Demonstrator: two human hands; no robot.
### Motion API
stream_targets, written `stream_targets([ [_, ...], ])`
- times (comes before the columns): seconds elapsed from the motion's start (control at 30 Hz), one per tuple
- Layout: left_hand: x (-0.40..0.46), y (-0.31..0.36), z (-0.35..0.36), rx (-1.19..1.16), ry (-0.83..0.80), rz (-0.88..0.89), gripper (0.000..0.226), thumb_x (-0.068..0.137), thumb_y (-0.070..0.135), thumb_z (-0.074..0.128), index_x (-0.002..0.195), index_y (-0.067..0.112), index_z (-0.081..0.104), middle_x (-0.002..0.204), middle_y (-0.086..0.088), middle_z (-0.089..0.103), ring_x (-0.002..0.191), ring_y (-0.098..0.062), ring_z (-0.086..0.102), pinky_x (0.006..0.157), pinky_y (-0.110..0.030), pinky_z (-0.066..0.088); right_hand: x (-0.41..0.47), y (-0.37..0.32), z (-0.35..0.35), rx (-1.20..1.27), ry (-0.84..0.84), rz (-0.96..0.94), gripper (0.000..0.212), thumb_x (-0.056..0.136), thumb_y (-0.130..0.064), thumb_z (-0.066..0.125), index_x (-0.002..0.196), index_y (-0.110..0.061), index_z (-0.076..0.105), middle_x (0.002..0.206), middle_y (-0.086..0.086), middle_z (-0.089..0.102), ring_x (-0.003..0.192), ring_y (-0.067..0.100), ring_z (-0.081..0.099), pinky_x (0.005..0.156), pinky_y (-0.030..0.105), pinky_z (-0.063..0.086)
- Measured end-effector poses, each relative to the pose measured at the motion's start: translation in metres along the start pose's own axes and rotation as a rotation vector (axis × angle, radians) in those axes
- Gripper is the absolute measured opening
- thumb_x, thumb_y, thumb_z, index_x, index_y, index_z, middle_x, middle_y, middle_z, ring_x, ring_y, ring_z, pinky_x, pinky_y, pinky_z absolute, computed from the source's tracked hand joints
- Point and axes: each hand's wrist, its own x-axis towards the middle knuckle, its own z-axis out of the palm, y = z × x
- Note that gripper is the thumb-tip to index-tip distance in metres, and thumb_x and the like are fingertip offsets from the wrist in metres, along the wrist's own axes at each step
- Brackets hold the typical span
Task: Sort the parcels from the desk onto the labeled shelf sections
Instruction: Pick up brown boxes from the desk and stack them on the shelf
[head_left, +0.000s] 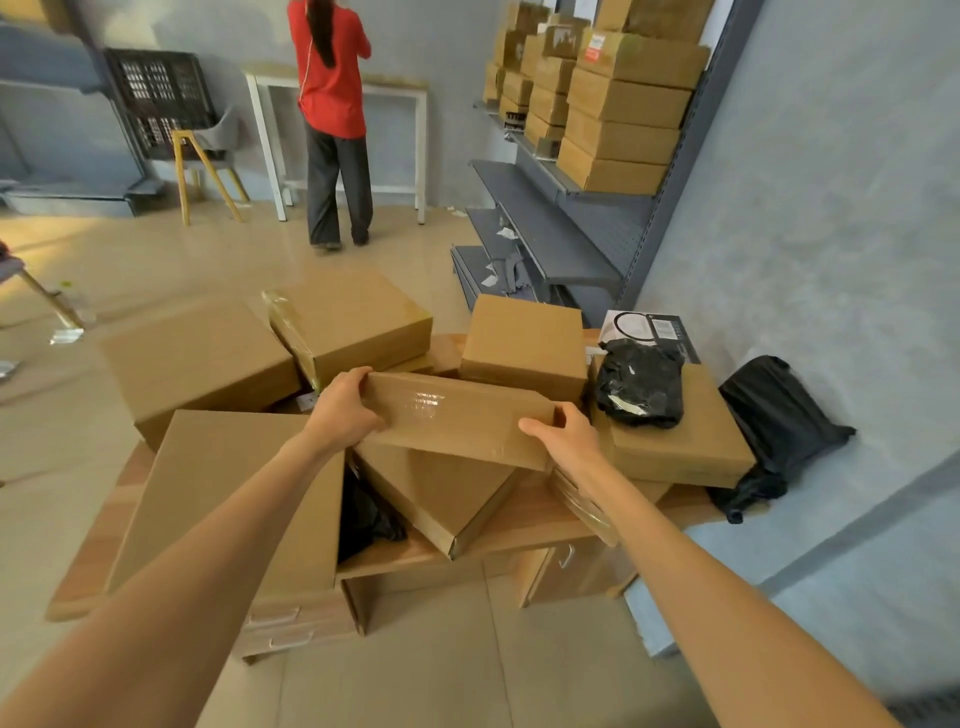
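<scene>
left hand (345, 408) — fingers curled round flat taped parcel (457, 418) | right hand (563, 436) — grips its other end | above desk (524, 525)

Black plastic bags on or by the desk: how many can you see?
3. One black bag sits on a flat box at the desk's right end; one is slumped against the wall beside the desk; one is wedged between boxes near the front. Others may be buried.
</scene>
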Motion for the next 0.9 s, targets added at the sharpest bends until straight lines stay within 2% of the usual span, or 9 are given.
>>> stream_targets([
  [0.13,-0.012,0.035,-0.023,-0.211,-0.017,0.034,0.088,0.072,0.004,0.075,0.146,0.012,0.028,0.136,-0.008,0.043,0.125,-0.026,0.044,0.097,-0.038,0.047,-0.006,-0.023,-0.025,0.129,0.102,-0.053,0.06,0.081,-0.045,0.07,0.13,-0.017,0.052,0.125,-0.001,0.058,0.11,0.018,0.056,0.095,0.037,0.047],
  [0.3,-0.022,0.078,-0.048,-0.308,-0.107,0.154,0.098,0.076,0.002,0.071,0.152,0.018,0.012,0.145,-0.006,0.03,0.127,-0.023,0.036,0.1,-0.038,0.039,-0.013,-0.061,-0.06,0.223,0.275,-0.149,0.046,0.088,-0.048,0.061,0.119,-0.014,0.057,0.108,0.0,0.058,0.097,0.016,0.053,0.078,0.029,0.04],
  [0.47,-0.027,0.111,-0.068,-0.277,-0.036,0.282,0.105,0.071,0.015,0.081,0.15,0.025,0.012,0.132,0.005,0.027,0.116,-0.015,0.035,0.099,-0.035,0.04,-0.014,-0.096,-0.09,0.075,0.34,-0.205,0.047,0.092,-0.054,0.05,0.097,-0.009,0.063,0.092,0.003,0.062,0.086,0.019,0.058,0.068,0.031,0.043],
  [0.57,-0.031,0.124,-0.076,-0.323,-0.012,0.323,0.106,0.072,0.014,0.081,0.151,0.025,0.011,0.128,0.008,0.026,0.114,-0.012,0.034,0.095,-0.031,0.039,-0.019,-0.114,-0.105,0.002,0.376,-0.219,0.049,0.095,-0.05,0.048,0.068,-0.009,0.05,0.067,0.002,0.049,0.066,0.017,0.049,0.055,0.03,0.033],
  [0.63,-0.033,0.127,-0.081,-0.411,-0.045,0.341,0.107,0.07,0.013,0.082,0.15,0.028,0.012,0.131,0.007,0.034,0.114,-0.012,0.043,0.088,-0.024,0.045,-0.022,-0.121,-0.113,-0.001,0.391,-0.22,0.051,0.095,-0.048,0.049,0.06,-0.011,0.038,0.063,0.003,0.042,0.06,0.017,0.043,0.054,0.033,0.034],
  [0.7,-0.038,0.129,-0.084,-0.504,-0.088,0.369,0.096,0.073,0.012,0.08,0.147,0.027,0.021,0.128,0.007,0.047,0.107,-0.008,0.053,0.078,-0.019,0.052,-0.023,-0.125,-0.117,0.024,0.379,-0.209,0.048,0.093,-0.049,0.05,0.069,-0.008,0.046,0.073,0.009,0.05,0.067,0.021,0.05,0.069,0.044,0.049],
  [0.77,-0.041,0.13,-0.084,-0.543,-0.065,0.382,0.086,0.074,0.014,0.078,0.144,0.025,0.028,0.12,0.009,0.053,0.104,-0.004,0.054,0.081,-0.022,0.052,-0.026,-0.125,-0.119,0.027,0.354,-0.194,0.045,0.092,-0.05,0.051,0.081,-0.006,0.053,0.083,0.013,0.056,0.078,0.025,0.057,0.085,0.051,0.053],
  [0.83,-0.042,0.13,-0.086,-0.564,-0.039,0.39,0.084,0.074,0.017,0.078,0.144,0.025,0.033,0.12,0.009,0.054,0.105,-0.005,0.054,0.08,-0.021,0.049,-0.03,-0.121,-0.12,0.007,0.316,-0.183,0.053,0.093,-0.053,0.049,0.092,0.0,0.06,0.096,0.015,0.063,0.091,0.028,0.062,0.089,0.05,0.053],
  [0.9,-0.043,0.133,-0.091,-0.562,-0.052,0.405,0.081,0.072,0.02,0.079,0.141,0.028,0.037,0.121,0.008,0.056,0.105,-0.005,0.056,0.076,-0.019,0.048,-0.034,-0.118,-0.122,-0.037,0.251,-0.223,0.062,0.093,-0.058,0.046,0.129,-0.008,0.055,0.127,0.011,0.058,0.114,0.027,0.056,0.098,0.041,0.047],
])
